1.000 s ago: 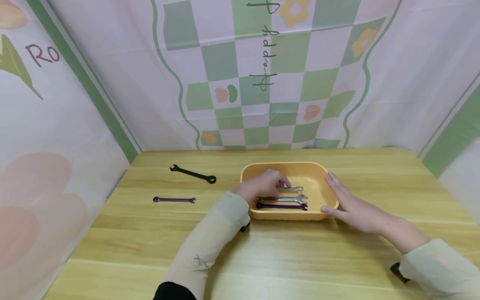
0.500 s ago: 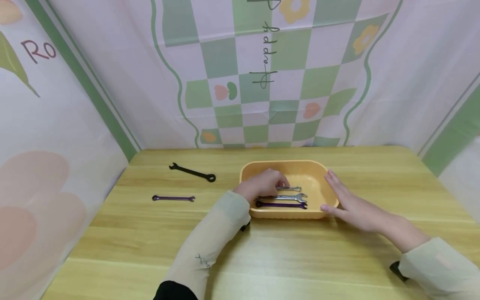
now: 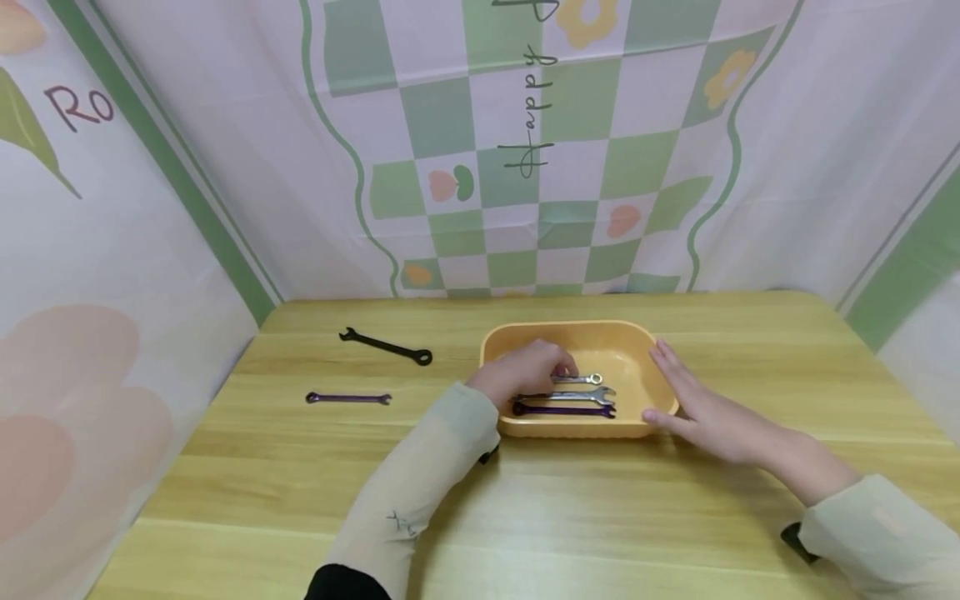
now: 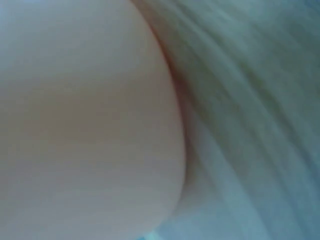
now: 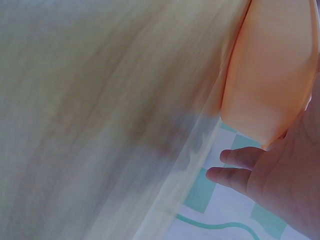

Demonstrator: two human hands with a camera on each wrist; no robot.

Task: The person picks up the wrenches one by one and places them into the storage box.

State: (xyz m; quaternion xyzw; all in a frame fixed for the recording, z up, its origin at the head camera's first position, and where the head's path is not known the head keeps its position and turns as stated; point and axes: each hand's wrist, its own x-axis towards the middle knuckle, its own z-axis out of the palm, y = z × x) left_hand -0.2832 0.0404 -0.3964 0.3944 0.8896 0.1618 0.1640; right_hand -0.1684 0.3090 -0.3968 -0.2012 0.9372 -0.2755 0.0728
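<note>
A yellow plastic basin (image 3: 585,429) stands on the table, with several wrenches lying across its floor. My left hand (image 3: 528,367) reaches over its left side, fingers curled down on a small silver wrench (image 3: 588,379), whose ring end pokes out to the right. Nearer the front lie a larger silver wrench (image 3: 592,397) and a dark purple wrench (image 3: 566,411), side by side. With fingers extended, my right hand (image 3: 705,417) rests against the basin's right end, thumb at the near corner. The right wrist view shows this hand (image 5: 285,180) beside the basin's outer wall (image 5: 270,70).
Left of the basin, a black combination wrench (image 3: 386,346) lies at a slant. A thin purple wrench (image 3: 348,398) lies nearer the front. The wooden table (image 3: 570,517) meets a patterned cloth backdrop (image 3: 517,225) at the back. Skin fills much of the blurred left wrist view.
The small silver wrench's visible end has shifted slightly left, and its ring now faces up more clearly. Both hands stay nearly where they were; the basin has not moved.
</note>
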